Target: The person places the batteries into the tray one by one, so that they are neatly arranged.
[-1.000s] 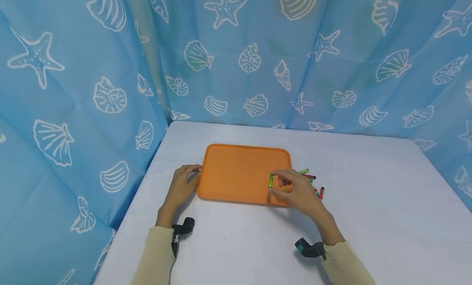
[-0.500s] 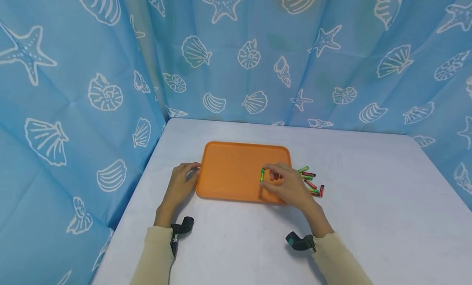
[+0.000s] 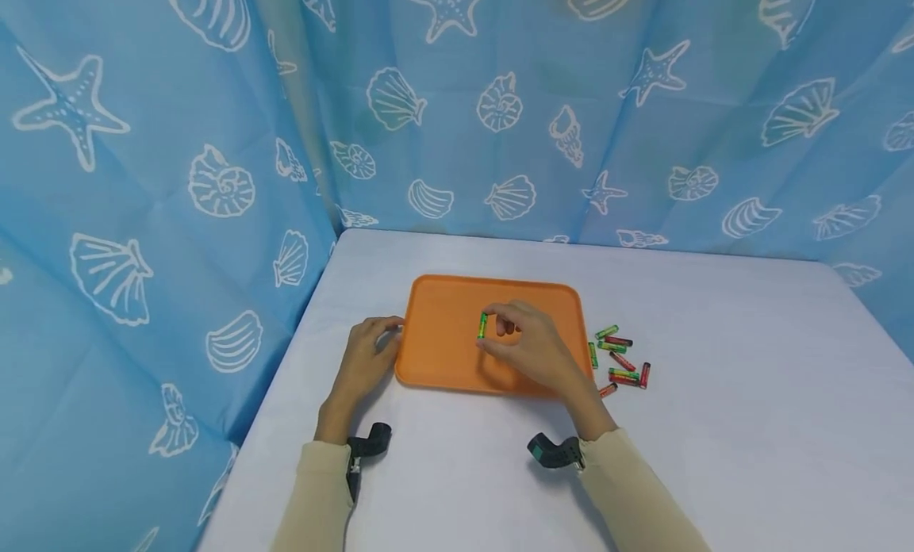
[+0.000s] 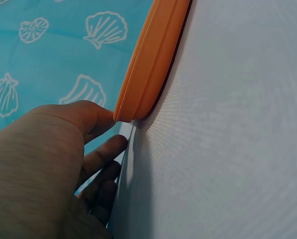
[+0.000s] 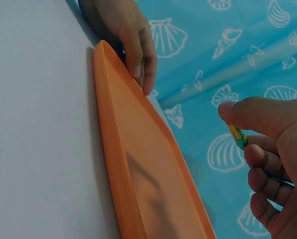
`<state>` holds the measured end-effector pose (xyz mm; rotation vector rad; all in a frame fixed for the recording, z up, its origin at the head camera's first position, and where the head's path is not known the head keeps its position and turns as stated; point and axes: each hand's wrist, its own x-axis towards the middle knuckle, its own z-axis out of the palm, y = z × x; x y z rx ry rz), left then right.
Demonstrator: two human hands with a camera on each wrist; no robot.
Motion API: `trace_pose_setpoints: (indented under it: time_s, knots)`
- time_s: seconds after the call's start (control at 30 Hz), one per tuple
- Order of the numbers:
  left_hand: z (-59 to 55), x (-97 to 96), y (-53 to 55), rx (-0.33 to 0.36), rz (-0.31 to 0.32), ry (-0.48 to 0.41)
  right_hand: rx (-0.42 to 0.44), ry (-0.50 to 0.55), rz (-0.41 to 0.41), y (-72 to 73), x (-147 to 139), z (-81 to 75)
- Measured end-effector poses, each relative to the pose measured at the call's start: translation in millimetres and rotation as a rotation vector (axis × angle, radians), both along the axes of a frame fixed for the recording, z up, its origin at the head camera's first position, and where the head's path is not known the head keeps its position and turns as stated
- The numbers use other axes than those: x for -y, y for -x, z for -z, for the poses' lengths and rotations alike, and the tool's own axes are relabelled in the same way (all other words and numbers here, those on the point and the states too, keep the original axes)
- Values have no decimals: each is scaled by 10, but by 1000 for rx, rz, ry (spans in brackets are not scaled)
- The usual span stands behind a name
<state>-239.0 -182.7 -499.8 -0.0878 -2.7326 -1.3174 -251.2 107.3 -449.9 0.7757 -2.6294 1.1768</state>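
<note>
My right hand (image 3: 539, 352) pinches a green-and-yellow battery (image 3: 482, 326) lengthwise, thumb at one end and index finger at the other. It holds the battery above the orange tray (image 3: 446, 354), and the other fingers are curled in toward the palm. In the right wrist view, the same battery (image 5: 237, 135) shows between thumb and index finger, partly hidden by the thumb. My left hand (image 3: 362, 363) is at the tray's left side with loosely bent fingers. The left wrist view shows its thumb touching the corner of the tray's rim (image 4: 150, 59).
Several loose batteries, green ones and red ones (image 3: 645, 375), lie on the white table (image 3: 728, 393) just right of the tray. A blue shell-patterned curtain (image 3: 528, 139) hangs behind the table and along its left. Each wrist carries a black camera mount (image 3: 555, 450).
My right hand has moved left over the tray with the battery, from the tray's right side toward its middle. More of the loose batteries now show. The left hand stays at the tray's left edge.
</note>
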Motion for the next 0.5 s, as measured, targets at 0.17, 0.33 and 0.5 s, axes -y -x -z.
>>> trace_pose_setpoints:
  time_s: [0.17,0.33,0.5]
  knots:
    - [12,-30,-7,-17,1,0,19,-11,-12,50,153,14]
    - [0,-23,6,-42,8,-9,17,-23,-13,124,320,29]
    - [20,-1,-3,-30,-5,-3,35,-13,-30,206,480,108]
